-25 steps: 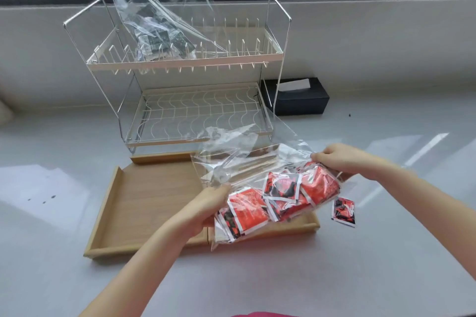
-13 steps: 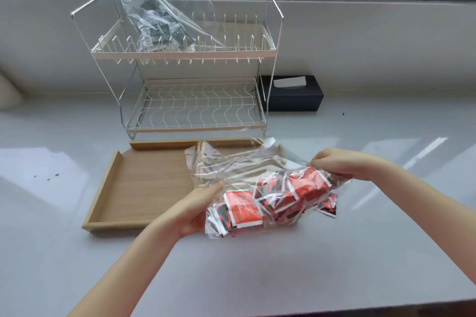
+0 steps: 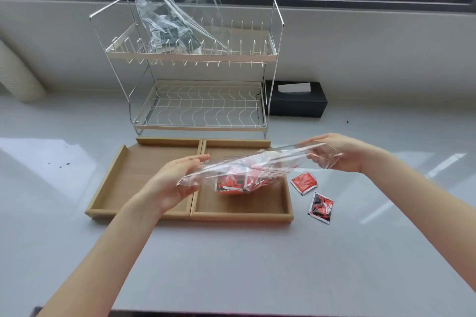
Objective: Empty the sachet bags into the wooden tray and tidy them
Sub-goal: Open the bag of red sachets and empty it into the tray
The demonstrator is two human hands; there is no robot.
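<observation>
Clear plastic bag [image 3: 247, 165] of red sachets [image 3: 239, 184] stretches over the wooden tray's [image 3: 154, 213] right compartment: left hand [image 3: 172, 183] pinches one end, right hand [image 3: 334, 153] grips the other. Two sachets [image 3: 313, 194] lie on bare counter [image 3: 231, 265] just right of the tray.

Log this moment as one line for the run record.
both hands hold clear bag | red sachets over wooden tray's right compartment | two sachets on counter

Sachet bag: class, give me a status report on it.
Left hand and right hand hold the clear bag over the wooden tray. Two sachets on the counter outside it.
</observation>
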